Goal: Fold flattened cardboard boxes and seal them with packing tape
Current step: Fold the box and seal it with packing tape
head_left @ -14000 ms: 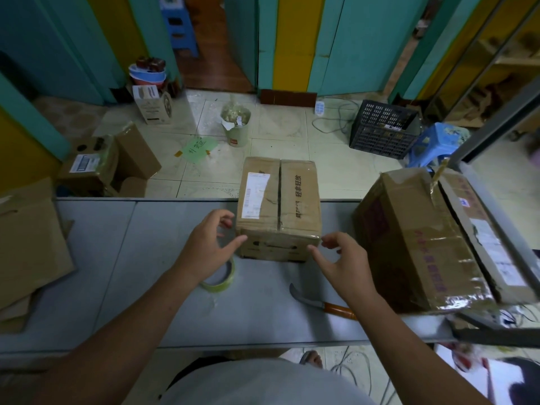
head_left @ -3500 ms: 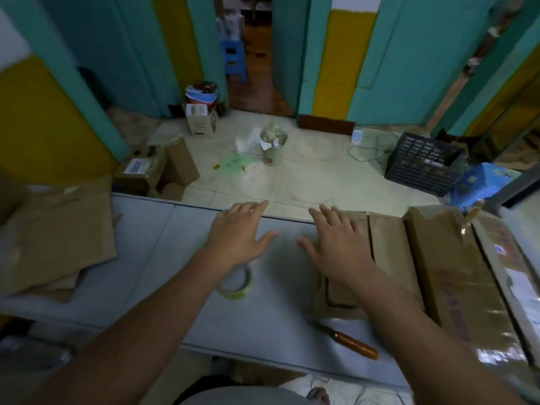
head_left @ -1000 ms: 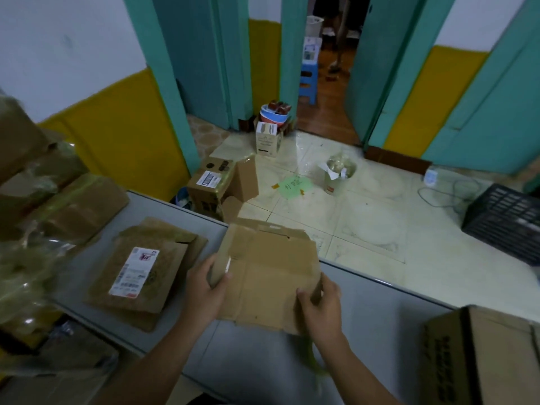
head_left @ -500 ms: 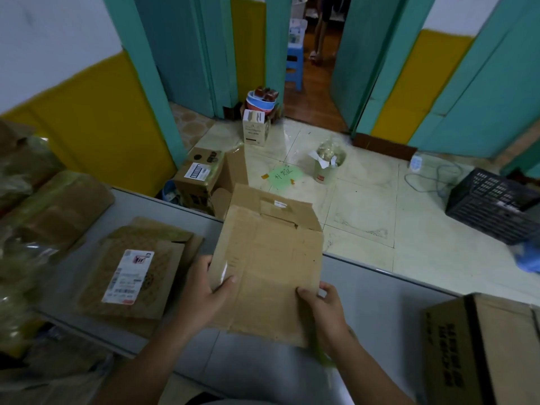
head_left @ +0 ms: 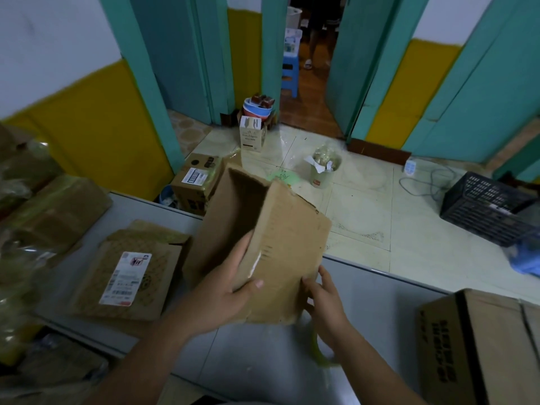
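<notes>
Box [head_left: 280, 229] is up off the counter [head_left: 388, 311], in both hands, half popped: two panels stand apart like a tent, open end pointing away from me toward the floor.

Left hand [head_left: 225, 287] is clamped on the top fold, thumb on the near panel, fingers [head_left: 241, 255] wrapped over the crease. That's my hinge point. Right hand [head_left: 325, 299] pinches the lower right edge, fingers closed on the cardboard. Gripping at opposite corners lets me, I think, rack the sleeve square. Holding it in the air keeps the bottom flaps free to swing.

Tape [head_left: 320, 356] sits on the counter right under my right wrist, mostly hidden, close for the seal step. Flats [head_left: 131, 276] are stacked at my left, so feed comes from there. The done box [head_left: 482, 346] is parked at my right, out of the work zone.

Counts:
- box in hand: 1
- flats: labelled one on top, at least 1 more edge showing under it; can't tell the total
- done box: 1
- tape: 1 roll
- wrapped bundles [head_left: 49, 211] far left: several, too blurred to count
- floor: 1 open carton [head_left: 198, 182], 1 black crate [head_left: 485, 209]

Flaps not folded yet, nothing taped on this one.
</notes>
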`<state>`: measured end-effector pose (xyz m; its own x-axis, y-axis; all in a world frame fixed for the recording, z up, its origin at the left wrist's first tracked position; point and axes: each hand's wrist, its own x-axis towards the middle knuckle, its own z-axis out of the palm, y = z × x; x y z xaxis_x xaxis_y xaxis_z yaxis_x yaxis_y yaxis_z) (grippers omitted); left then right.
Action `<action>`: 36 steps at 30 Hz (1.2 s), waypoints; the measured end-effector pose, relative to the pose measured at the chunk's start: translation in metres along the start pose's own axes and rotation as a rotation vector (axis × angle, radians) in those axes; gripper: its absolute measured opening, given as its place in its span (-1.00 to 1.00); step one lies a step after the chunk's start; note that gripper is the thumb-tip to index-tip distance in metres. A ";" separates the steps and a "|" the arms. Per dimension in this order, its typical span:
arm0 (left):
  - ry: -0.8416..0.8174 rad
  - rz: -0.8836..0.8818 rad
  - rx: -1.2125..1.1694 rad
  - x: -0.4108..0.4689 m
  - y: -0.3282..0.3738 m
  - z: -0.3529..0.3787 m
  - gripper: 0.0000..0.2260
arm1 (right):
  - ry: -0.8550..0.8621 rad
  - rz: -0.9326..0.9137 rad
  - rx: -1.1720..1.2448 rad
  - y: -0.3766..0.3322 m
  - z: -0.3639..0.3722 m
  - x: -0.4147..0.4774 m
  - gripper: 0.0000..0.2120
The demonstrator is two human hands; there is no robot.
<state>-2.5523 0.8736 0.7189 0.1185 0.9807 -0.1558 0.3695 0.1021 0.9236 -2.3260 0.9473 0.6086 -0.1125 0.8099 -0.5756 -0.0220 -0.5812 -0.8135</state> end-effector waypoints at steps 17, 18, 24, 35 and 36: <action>-0.164 0.043 0.649 0.042 0.044 0.081 -0.25 | 0.109 -0.233 -0.073 -0.064 -0.021 -0.025 -0.04; -0.164 0.049 0.692 0.042 0.042 0.079 -0.25 | 0.127 -0.256 -0.107 -0.069 -0.022 -0.022 -0.03; 0.050 0.123 0.647 0.028 0.024 0.047 -0.53 | 0.101 -0.381 -0.326 -0.090 -0.017 -0.009 -0.10; 0.617 -0.103 0.109 0.019 -0.027 -0.006 -0.06 | 0.246 -0.490 -0.317 -0.078 -0.032 -0.020 -0.53; 0.598 -0.158 -0.028 0.021 -0.027 -0.011 -0.09 | 0.244 -0.483 -0.314 -0.075 -0.035 -0.021 -0.59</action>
<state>-2.5697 0.8932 0.6945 -0.4763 0.8760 -0.0757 0.3151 0.2505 0.9154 -2.2869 0.9773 0.6789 0.0682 0.9917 -0.1087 0.2835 -0.1237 -0.9510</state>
